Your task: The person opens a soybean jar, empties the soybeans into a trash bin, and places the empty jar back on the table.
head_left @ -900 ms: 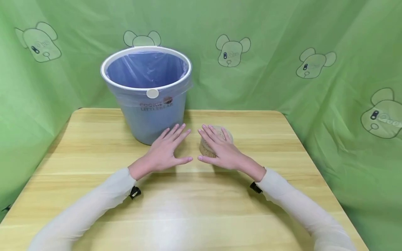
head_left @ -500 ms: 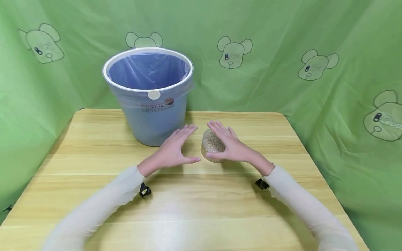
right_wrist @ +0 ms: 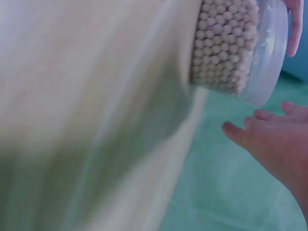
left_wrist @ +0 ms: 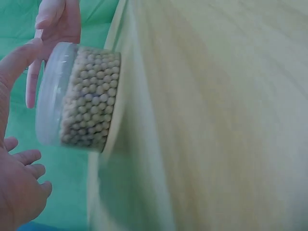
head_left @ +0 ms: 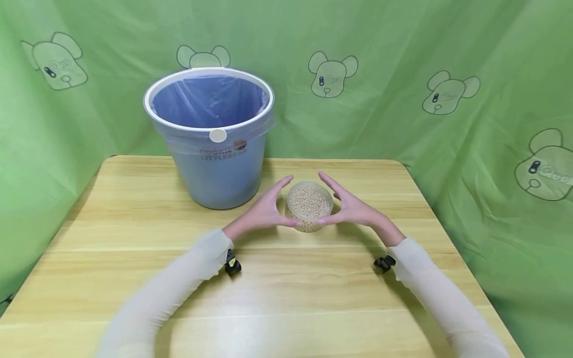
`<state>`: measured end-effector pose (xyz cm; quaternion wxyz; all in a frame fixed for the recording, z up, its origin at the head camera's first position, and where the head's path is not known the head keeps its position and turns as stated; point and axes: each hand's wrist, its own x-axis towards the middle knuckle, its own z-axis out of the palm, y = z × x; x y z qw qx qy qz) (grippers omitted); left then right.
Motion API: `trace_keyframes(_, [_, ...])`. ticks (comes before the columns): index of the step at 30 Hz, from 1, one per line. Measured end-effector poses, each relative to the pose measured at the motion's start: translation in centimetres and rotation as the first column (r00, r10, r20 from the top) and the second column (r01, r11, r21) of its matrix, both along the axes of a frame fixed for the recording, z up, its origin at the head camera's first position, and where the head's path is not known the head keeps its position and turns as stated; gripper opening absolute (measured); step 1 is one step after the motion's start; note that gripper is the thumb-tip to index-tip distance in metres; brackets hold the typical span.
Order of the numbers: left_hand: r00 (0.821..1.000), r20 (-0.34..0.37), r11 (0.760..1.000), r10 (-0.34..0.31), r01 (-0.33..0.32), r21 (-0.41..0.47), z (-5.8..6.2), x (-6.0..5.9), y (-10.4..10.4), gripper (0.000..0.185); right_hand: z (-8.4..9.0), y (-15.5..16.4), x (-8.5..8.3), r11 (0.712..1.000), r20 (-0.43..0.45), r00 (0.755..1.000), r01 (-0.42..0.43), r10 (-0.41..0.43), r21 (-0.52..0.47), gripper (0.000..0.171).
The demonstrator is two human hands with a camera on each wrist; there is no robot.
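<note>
A clear round jar [head_left: 309,201] stands on the table, filled with small round beige balls; the side wrist views show its pale translucent upper band [left_wrist: 55,96]. To its left, my left hand [head_left: 266,209] has thumb and fingers spread wide, thumb along the near side. My right hand [head_left: 351,206] mirrors it from the right, its thumb at the front of the jar. In the left wrist view the fingers of the left hand [left_wrist: 21,192] stand apart from the jar's wall. The right wrist view shows a gap between the right hand [right_wrist: 279,144] and the jar.
A blue bin [head_left: 219,174] with a white rim and a clear plastic liner stands behind and left of the jar. The wooden table [head_left: 286,288] is backed by green curtains [head_left: 380,124] with bear-head prints. Each wrist carries a small black device [head_left: 233,263].
Both hands, earlier above and beside the jar with palms down, have turned sideways and parted. The left hand has moved right toward the jar, and the right hand no longer covers its top.
</note>
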<state>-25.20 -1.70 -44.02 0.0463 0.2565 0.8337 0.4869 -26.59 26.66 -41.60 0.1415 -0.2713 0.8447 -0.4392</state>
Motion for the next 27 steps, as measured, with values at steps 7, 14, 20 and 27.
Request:
trace_keyframes(7, [0.998,0.064,0.999,0.0,-0.003,0.043,-1.2,-0.5,1.5,0.127,-1.7,1.4,-0.9,0.987,0.175,0.983,-0.023,0.051,-0.161,0.122])
trace_keyframes(14, [0.996,0.089,0.999,0.009,-0.013,0.038,-1.7,-1.0,1.9,0.129,-2.6,1.6,-0.9,0.974,0.297,0.95,-0.031,0.098,-0.222,0.125])
trace_keyframes(20, [0.992,0.123,0.999,0.027,-0.033,0.042,-2.0,-1.5,1.7,0.126,-2.8,1.1,-1.1,0.976,0.296,0.953,0.002,0.064,-0.217,0.12])
trace_keyframes(27, [0.993,0.118,0.998,0.02,-0.028,0.06,-2.6,-1.8,1.6,0.115,-2.9,0.9,-1.4,0.979,0.299,0.954,0.022,0.04,-0.202,0.116])
